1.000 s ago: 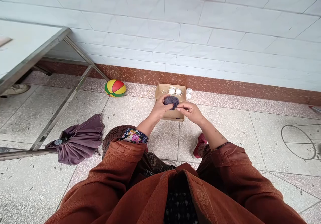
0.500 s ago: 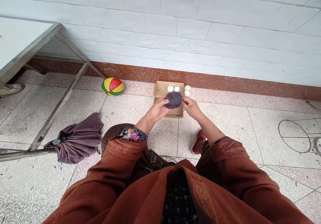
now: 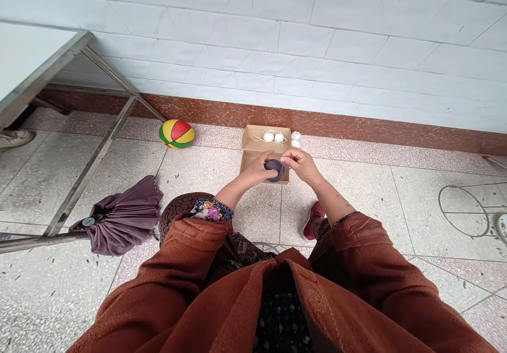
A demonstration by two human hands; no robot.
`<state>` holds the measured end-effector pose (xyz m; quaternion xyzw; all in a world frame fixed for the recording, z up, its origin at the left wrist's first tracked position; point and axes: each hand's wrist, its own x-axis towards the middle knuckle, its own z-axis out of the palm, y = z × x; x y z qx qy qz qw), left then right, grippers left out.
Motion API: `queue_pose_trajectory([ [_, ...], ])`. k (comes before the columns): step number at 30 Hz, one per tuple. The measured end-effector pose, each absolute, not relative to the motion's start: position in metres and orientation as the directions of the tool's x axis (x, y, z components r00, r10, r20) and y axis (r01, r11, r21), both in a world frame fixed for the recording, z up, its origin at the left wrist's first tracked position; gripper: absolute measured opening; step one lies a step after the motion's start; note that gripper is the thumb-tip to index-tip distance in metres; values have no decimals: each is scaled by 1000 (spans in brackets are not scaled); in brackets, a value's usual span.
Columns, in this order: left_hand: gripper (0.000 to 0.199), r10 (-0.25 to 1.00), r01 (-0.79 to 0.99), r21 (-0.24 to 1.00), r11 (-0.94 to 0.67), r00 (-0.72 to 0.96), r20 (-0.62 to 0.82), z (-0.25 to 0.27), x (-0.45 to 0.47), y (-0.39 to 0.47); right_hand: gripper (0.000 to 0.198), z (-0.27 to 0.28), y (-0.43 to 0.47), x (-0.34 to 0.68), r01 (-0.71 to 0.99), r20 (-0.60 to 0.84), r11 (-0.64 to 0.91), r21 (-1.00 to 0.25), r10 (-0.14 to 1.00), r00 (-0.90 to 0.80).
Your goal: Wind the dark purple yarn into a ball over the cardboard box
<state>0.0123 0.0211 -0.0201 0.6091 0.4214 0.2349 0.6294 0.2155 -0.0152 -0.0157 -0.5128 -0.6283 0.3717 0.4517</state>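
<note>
Purple-grey, the yarn ball point(image 3: 276, 169) sits clamped in the left hand point(image 3: 257, 170), between thumb and fingers; just to its far right, the right hand point(image 3: 301, 165) has fingertips together (on what, too fine to tell), the cardboard box point(image 3: 247, 159) below.

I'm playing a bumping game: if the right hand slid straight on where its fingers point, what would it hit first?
The right hand would probably bump the dark purple ball of yarn or the left hand holding it; they're so close that I can't tell which comes first.
</note>
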Motion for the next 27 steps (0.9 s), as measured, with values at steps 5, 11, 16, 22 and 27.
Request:
queue_pose_trajectory([
  [5, 64, 626, -132, 888, 441, 754, -199, -7, 12, 12, 41, -25, -10, 219, 276, 117, 116, -954, 993, -13],
  [11, 52, 829, -444, 808, 386, 552, -93, 2, 17, 18, 47, -25, -16, 213, 277, 43, 70, -958, 994, -103],
  [16, 46, 950, -242, 949, 202, 285, -129, -15, 18, 31, 39, -14, -21, 209, 275, 122, 168, -947, 977, -176],
  [22, 70, 866, 233, 964, 131, 447, -226, -19, 14, 24, 36, -12, -14, 213, 230, 140, 152, -961, 988, -69],
  [27, 73, 651, -37, 918, 395, 716, -251, -6, 14, 14, 38, -21, -6, 218, 232, 127, 122, -965, 992, 10],
])
